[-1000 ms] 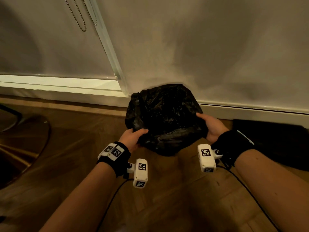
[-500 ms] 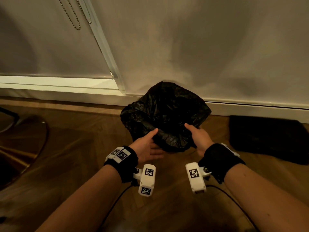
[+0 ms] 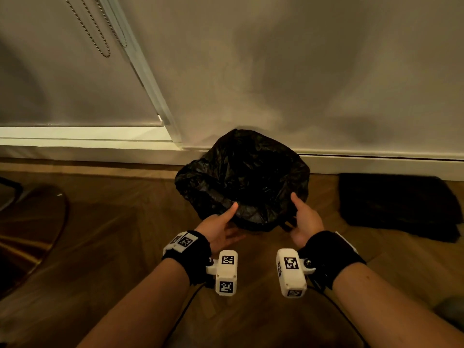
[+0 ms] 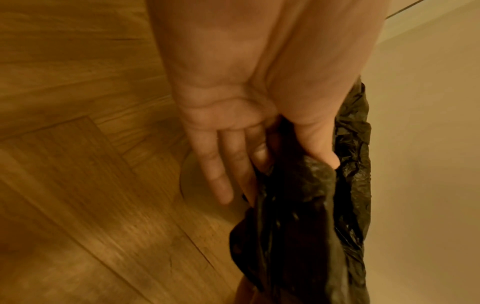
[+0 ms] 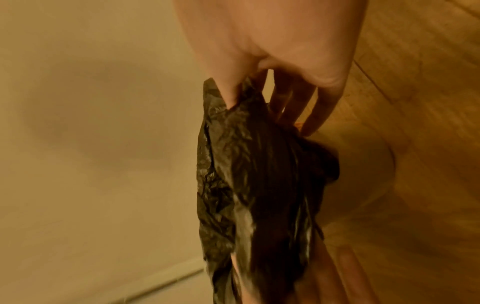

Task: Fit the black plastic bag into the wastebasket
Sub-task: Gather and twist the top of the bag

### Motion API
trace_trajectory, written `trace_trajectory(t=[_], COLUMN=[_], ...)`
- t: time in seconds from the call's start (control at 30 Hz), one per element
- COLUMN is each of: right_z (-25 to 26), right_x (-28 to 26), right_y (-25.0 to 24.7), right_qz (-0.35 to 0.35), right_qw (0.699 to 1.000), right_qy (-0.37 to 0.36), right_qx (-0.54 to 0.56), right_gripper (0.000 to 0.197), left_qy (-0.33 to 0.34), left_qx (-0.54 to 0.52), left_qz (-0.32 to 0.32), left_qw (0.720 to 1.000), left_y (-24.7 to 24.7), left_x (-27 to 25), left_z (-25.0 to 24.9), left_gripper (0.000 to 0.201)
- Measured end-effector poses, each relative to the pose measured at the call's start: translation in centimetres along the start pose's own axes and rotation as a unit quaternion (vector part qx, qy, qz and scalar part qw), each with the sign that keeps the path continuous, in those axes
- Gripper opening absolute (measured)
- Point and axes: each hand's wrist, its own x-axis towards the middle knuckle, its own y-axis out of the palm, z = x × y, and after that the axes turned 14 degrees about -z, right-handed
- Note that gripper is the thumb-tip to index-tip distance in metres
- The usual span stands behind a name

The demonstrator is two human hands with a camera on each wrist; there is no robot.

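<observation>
- Black plastic bag (image 3: 242, 179): draped over the wastebasket on the wood floor (image 3: 113, 234), against the skirting board (image 3: 376, 162); mouth open upward, film crumpled and billowed, near edge folded down over the front.
- Wastebasket (image 4: 207, 197): almost wholly covered by the bag; only a pale curved patch shows behind the fingers in the left wrist view.
- Left hand (image 3: 221, 226): thumb on top of the near-left bag edge, fingers extended beneath it; it pinches the film between thumb and fingers.
- Right hand (image 3: 305, 221): mirrors it at the near-right edge, thumb above, fingers straight below, film pinched between them.
- Step in hand, as judged: drawing the bag's cuff down over the front rim.
- Handling advice: pull both sides down evenly, keep the film loose, not stretched, since thin plastic likely tears; press trapped air out so the bag settles inside.
- Dark flat item (image 3: 396, 204): lies on the floor to the right, well apart; identity unclear.
</observation>
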Motion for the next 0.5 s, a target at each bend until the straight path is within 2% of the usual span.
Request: trace_trajectory(t=[0.13, 0.3, 0.4, 0.5], right_z=[1.7, 3.1, 2.7, 0.9], right_x=[0.9, 1.5, 1.0, 0.3], right_y=[-0.9, -0.3, 0.8, 1.4], right_qz=[0.060, 0.116, 0.155, 0.188], right_qw=[0.984, 0.986, 0.979, 0.967], right_qy=[0.115, 0.077, 0.104, 0.144], right_qx=[0.121, 0.090, 0.085, 0.090], right_gripper=[0.042, 0.046, 0.042, 0.039], left_qy=[0.012, 0.049, 0.100, 0.110], left_qx=[-0.056, -0.086, -0.147, -0.165], left_qz=[-0.005, -0.027, -0.073, -0.097], left_qw=[0.998, 0.995, 0.981, 0.975], left_y=[-0.6, -0.6, -1.5, -2.0], left_x=[0.8, 1.1, 1.6, 1.2], left_z=[-0.2, -0.8, -1.9, -2.3], left_gripper=[0.040, 0.042, 0.050, 0.067])
